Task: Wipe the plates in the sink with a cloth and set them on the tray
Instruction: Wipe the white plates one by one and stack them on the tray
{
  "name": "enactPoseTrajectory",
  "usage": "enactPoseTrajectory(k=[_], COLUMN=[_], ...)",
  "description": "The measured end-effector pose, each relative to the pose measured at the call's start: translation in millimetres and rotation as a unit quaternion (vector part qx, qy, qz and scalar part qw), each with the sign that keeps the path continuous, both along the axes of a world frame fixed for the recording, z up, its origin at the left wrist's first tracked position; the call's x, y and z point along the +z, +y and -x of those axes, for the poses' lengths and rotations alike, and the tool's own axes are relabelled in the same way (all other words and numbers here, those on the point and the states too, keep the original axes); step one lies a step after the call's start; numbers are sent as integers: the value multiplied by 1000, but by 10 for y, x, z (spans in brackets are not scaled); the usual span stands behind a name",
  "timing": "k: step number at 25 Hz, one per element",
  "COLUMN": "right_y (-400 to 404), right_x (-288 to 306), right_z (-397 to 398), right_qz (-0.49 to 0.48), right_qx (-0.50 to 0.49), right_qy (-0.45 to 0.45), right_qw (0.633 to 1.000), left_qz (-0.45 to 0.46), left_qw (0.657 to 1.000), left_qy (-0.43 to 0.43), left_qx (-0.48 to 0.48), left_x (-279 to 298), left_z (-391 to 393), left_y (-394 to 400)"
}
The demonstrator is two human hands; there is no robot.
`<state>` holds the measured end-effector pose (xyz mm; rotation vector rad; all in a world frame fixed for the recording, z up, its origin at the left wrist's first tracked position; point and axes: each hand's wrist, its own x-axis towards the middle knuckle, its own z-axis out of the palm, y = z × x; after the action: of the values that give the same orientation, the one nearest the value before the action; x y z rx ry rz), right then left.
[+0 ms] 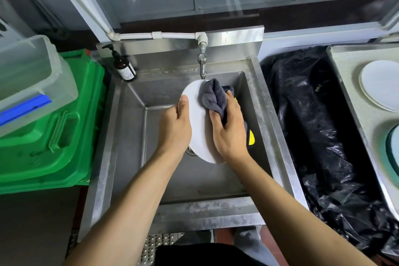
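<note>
Gripping the round white plate (197, 123) by its left rim, the left hand (176, 129) has its thumb on the face and fingers curled behind, holding it tilted over the middle of the steel sink (133, 136), while the right hand (230, 131) is closed around a bunched grey fuzzy cloth (213, 97) pressed against the plate's upper right side. Back left corner of the sink has a brown pump bottle (124, 65) with a white label, too small to read. Over at the right edge a fabric-lined metal tray (345, 65) already has another white plate (381, 84) lying flat on it.
</note>
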<state>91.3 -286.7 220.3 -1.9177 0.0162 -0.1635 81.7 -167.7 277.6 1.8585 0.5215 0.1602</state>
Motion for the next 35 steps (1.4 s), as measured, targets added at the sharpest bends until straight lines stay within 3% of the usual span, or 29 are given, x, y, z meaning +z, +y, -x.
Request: enactPoseTrajectory(k=[4,9,14,16,19,25,28,30,33,35], right_y=[145,-18,180,64,-26,158,-23,2,175,129], right_x=[98,33,106,-17,-123,-74,-142,-111,-52,-99], right_z=[166,-79,160,77,76,370,201,233,484,500], right_qz=[13,6,-7,-2,-41,-43,-43,-42,-46,-42], right_qx=[140,18,120,72,-1,139,25,28,145,152], right_qy=[-119,-13,-107,-76,38,-68,44,84,-32,-48], right_qw=[983,1000,987,994,998,987,998,995,988,986], left_qz=[42,3,-3,-19,-86,-43,-61,-80,-46,-26], left_qw=[999,1000,1000,1000,996,999,998,997,998,999], left_qy=[5,-5,-9,-8,-2,-16,-7,-6,-16,-16], left_qx=[33,15,18,10,-14,16,11,8,29,31], left_x=[-3,70,52,72,140,70,97,97,99,112], left_z=[-29,33,9,36,76,-45,8,4,-76,-104], left_y=[17,15,60,76,15,80,69,46,60,95])
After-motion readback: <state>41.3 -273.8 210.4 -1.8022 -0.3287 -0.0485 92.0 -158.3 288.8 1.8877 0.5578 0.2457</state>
